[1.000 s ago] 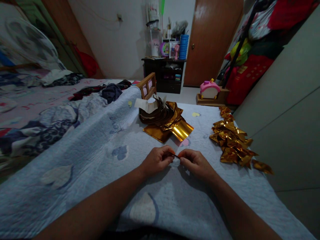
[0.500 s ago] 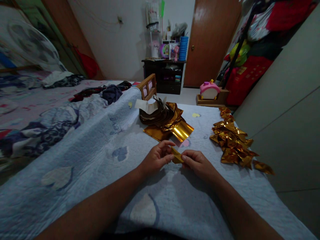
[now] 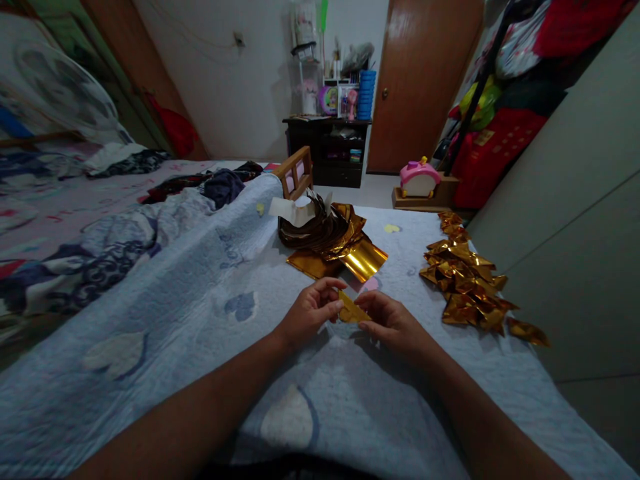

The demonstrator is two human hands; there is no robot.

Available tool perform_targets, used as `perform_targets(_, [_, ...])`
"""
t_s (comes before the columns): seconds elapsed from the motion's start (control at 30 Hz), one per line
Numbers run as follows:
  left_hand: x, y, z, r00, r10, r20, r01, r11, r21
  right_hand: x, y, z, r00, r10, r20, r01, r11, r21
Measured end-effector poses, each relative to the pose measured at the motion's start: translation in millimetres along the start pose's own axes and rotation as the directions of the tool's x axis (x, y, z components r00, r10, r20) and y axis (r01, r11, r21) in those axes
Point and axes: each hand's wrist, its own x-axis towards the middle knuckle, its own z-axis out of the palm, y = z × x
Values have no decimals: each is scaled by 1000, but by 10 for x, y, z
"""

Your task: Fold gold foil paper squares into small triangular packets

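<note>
A small folded piece of gold paper [image 3: 352,311] is between my hands, above the light blue quilt. My left hand [image 3: 313,312] pinches its left end between thumb and fingers. At its right end is my right hand [image 3: 387,319], thumb below and fingers above, closed on the paper's edge. Beyond them lies a fanned stack of gold foil sheets [image 3: 325,233], with one shiny sheet [image 3: 366,259] sticking out toward me. Folded gold pieces [image 3: 465,283] form a heap on the right.
The quilt [image 3: 200,347] covers the surface under my arms. Crumpled clothes [image 3: 135,233] lie on the left. A wooden rail [image 3: 296,173] stands behind the foil stack, and a pale cabinet [image 3: 570,253] borders the right side.
My right thumb has slid down and its fingers have lifted along the paper's right end. More of the gold piece shows now. My left hand has shifted slightly up.
</note>
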Motion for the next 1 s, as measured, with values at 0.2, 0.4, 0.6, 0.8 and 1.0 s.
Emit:
perform_targets(0.2, [10, 19, -10, 998, -61, -10, 60, 997, -38, 2, -46, -17, 1000, 10, -16, -9, 994, 108])
perform_targets(0.4, [17, 6, -53, 991, -114, 63, 120, 989, -84, 10, -37, -50, 999, 36, -3, -35, 986, 160])
perform_targets(0.6, [19, -29, -83, 981, -149, 123, 167, 975, -147, 7, -28, -70, 1000, 18, 16, -21, 980, 196])
perform_targets(0.8, [20, -12, -88, 981, -134, 140, 152, 980, -132, 17, 18, -77, 999, -41, 15, 36, 972, 233])
perform_targets(1.0, [0, 28, -80, 986, -116, 124, 127, 988, -85, 5, 24, -81, 1000, 20, 20, -24, 968, 250])
